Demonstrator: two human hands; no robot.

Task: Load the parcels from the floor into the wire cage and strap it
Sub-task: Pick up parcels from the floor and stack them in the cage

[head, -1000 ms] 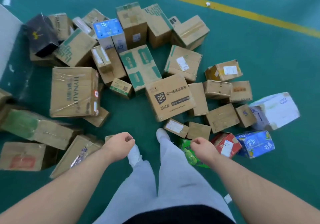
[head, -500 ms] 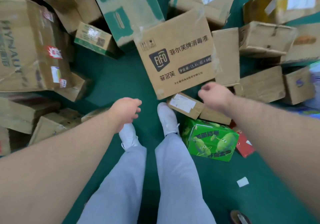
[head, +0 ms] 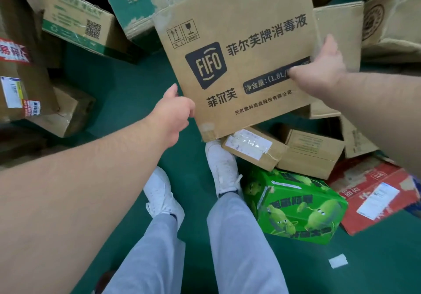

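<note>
A big brown cardboard box printed with a dark FIFO logo (head: 239,50) lies tilted among the parcels on the green floor. My left hand (head: 173,113) grips its lower left edge, fingers curled under the side. My right hand (head: 323,66) holds its right edge, thumb lying across the printed top and fingers reaching round the side. The box's near corner sits over a small taped parcel (head: 252,148). No wire cage or strap is in view.
A green cartoon-printed box (head: 296,207) and a torn red box (head: 373,193) lie by my right foot (head: 223,166). Brown parcels crowd the left (head: 22,70), top and right. Green floor (head: 127,93) shows between them. A paper scrap (head: 338,260) lies at lower right.
I have bent down toward the pile. Both hands, which hung closed and empty, have reached forward and taken hold of the FIFO box at its left and right edges.
</note>
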